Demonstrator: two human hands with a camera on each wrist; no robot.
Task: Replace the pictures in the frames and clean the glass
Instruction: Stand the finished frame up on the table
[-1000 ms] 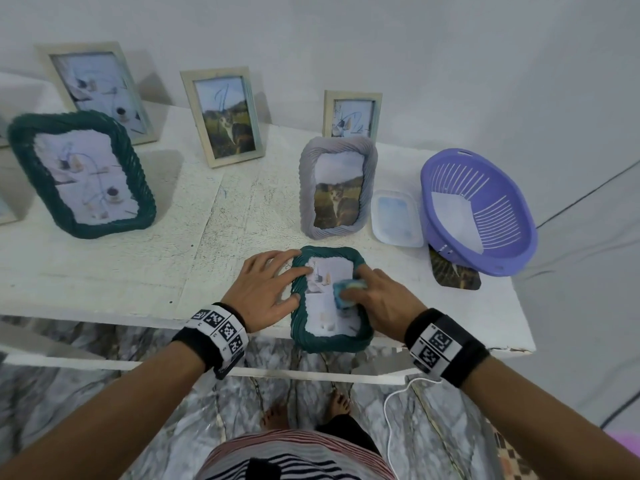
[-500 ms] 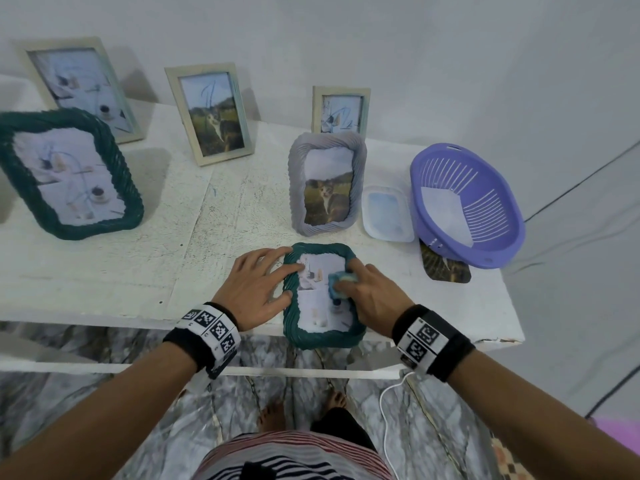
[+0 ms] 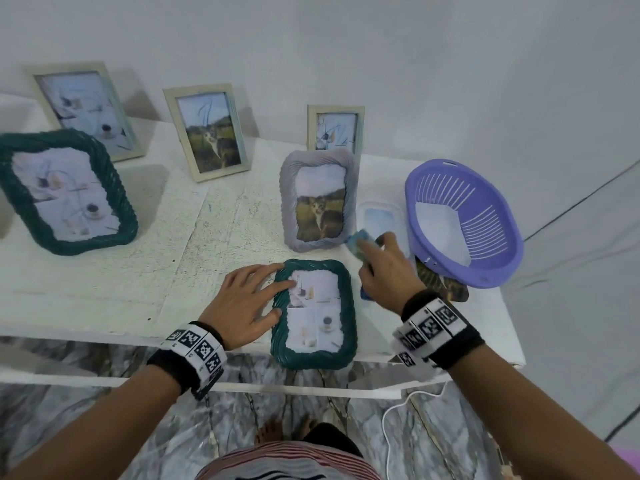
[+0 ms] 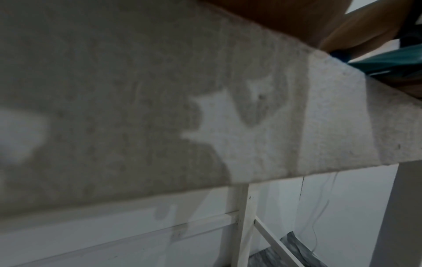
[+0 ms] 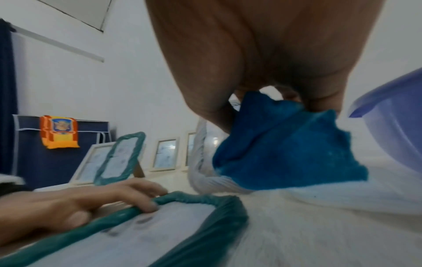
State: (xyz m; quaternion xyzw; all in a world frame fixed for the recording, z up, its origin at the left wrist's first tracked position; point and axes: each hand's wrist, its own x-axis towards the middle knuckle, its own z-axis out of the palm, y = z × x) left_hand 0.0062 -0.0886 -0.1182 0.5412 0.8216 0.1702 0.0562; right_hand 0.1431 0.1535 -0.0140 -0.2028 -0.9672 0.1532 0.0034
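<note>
A small green woven frame lies flat at the front edge of the white table, holding a pale still-life picture. My left hand rests on its left rim with straight fingers. My right hand is lifted off the frame to the right and grips a blue cloth. The cloth hangs just in front of a grey woven frame with a cat picture.
A purple basket stands at the right, with a clear lid and a loose cat photo beside it. A large green frame and three pale wooden frames stand farther back and left. The table edge runs under my wrists.
My right hand has lifted the blue cloth off the small green frame's glass and moved it up and to the right. The left hand has stayed on the frame's rim.
</note>
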